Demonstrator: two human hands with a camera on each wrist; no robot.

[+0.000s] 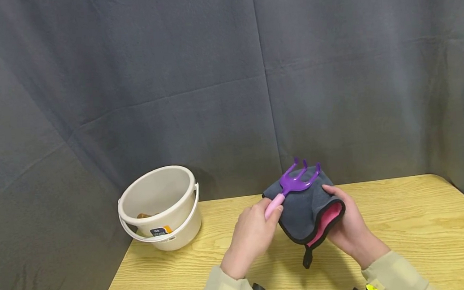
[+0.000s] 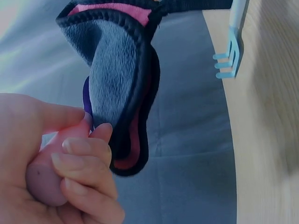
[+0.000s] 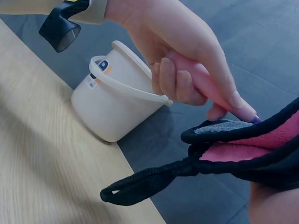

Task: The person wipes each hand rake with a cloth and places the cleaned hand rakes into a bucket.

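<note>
The left hand [image 1: 251,235] has its grip clenched round the pink handle of a toy rake [image 1: 293,184], thumb lying along the handle and fingers curled under it. The rake's purple head, with its prongs pointing up and away, lies against the top of a grey cloth [image 1: 305,207]. The right hand [image 1: 348,226] grasps that cloth from the right side and from below, fingertips on the grey face; the cloth is held above the worktop [image 1: 415,222], folded so its pink underside and black edging show, with a black loop hanging down from the lower edge. Rake and cloth touch each other in the air between the 2 hands. In the left wrist view a light blue fork-like tool [image 2: 232,49] lies on the worktop. A white bucket [image 1: 161,207] with a white handle stands at the worktop's far left corner, well apart from the hands, with something brown inside.
</note>
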